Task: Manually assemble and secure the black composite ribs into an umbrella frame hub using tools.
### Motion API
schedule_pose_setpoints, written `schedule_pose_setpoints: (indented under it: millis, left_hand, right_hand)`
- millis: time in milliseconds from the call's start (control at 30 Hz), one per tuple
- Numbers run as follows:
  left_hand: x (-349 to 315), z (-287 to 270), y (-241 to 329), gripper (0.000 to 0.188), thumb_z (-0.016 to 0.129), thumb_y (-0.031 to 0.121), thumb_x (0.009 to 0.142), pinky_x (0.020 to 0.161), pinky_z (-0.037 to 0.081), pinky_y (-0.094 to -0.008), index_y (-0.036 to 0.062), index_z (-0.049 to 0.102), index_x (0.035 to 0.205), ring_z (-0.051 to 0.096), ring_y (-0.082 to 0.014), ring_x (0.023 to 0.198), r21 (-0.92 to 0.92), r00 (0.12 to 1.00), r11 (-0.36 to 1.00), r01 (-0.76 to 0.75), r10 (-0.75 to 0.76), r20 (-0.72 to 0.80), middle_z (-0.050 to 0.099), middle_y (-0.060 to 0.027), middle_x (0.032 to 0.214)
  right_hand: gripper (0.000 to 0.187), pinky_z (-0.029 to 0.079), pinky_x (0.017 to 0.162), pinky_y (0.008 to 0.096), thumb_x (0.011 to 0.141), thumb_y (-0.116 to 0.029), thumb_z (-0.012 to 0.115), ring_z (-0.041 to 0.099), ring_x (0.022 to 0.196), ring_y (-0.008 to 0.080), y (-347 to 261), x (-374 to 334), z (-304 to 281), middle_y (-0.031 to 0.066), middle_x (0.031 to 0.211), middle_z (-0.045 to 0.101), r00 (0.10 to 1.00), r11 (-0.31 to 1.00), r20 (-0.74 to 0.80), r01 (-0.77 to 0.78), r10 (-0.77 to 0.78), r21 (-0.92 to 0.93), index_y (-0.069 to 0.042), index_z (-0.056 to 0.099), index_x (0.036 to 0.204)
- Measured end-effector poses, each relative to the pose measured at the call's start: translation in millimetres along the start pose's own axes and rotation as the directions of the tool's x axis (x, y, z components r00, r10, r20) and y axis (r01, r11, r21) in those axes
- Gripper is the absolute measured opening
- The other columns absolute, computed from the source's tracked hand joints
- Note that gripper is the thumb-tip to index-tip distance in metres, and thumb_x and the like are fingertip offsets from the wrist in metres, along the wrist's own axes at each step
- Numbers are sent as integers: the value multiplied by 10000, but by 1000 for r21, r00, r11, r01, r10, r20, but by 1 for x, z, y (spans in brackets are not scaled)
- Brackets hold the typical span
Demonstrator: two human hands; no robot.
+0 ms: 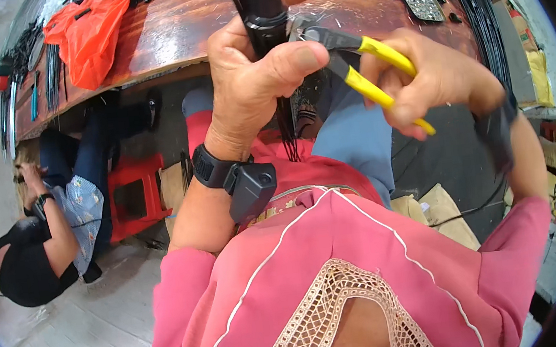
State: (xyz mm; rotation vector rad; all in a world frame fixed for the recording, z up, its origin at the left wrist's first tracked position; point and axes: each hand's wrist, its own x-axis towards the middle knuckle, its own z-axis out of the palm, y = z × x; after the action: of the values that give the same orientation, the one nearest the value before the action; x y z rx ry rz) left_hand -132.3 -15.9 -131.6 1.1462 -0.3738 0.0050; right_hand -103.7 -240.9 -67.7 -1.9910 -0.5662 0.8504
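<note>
My left hand [247, 81] is closed round an upright black tubular piece [266, 31] with a ringed collar, and its thumb points to the right. Thin black rods hang below the grip toward my lap; the bundle looks like a folded umbrella frame, though its top is cut off by the picture's edge. In my right hand [435, 77] are pliers with yellow handles [388, 55], gripped with the handles spread apart. Their dark metal jaws [328, 39] reach just behind my left thumb, close to the black piece. Whether the jaws touch anything is hidden.
On the brown wooden table [172, 28] lie a red plastic bag [90, 40], a tray of small metal parts [417, 1] and bundles of long black rods [479, 13]. A teal-handled tool [34, 98] is at the left edge. Another person [40, 248] sits at left near a red stool [132, 190].
</note>
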Motion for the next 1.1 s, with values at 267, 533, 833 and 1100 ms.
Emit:
schedule_pose_setpoints:
  millis: [267, 533, 833, 1100]
  left_hand:
    - [-1, 2, 2, 309, 799, 147, 760, 421, 298, -186, 2, 679, 1006, 444, -14, 484, -103, 990, 992, 70, -82, -119, 553, 32, 611]
    - [9, 0, 7, 954, 146, 730, 920, 372, 263, -266, -93, 613, 1046, 276, -114, 357, -113, 956, 976, 185, -206, -208, 347, 3, 449]
    - [10, 7, 8, 965, 136, 745, 909, 362, 251, -257, -82, 606, 1071, 244, -98, 348, -64, 951, 974, 219, -228, -210, 324, 10, 444]
    - [9, 14, 4, 950, 137, 759, 902, 349, 249, -239, -31, 660, 985, 274, -87, 343, -7, 929, 982, 191, -182, -323, 367, 5, 430]
  right_hand:
    - [459, 465, 600, 362, 724, -194, 735, 612, 658, 253, 7, -5, 35, 106, 719, 575, 698, 504, -325, 59, -638, -862, 4, 548, 1093]
    - [246, 477, 625, 461, 762, -110, 673, 618, 713, 353, 29, 27, 63, 141, 774, 597, 635, 712, -548, 5, -544, -702, -56, 519, 946]
    - [194, 509, 659, 472, 745, -52, 632, 643, 743, 400, 3, 7, 24, 218, 745, 632, 784, 587, -376, -19, -494, -809, -22, 554, 920]
    - [305, 512, 679, 423, 743, -36, 678, 640, 796, 346, -38, 1, -2, 153, 827, 620, 846, 197, -164, -71, -507, -978, -29, 527, 1008]
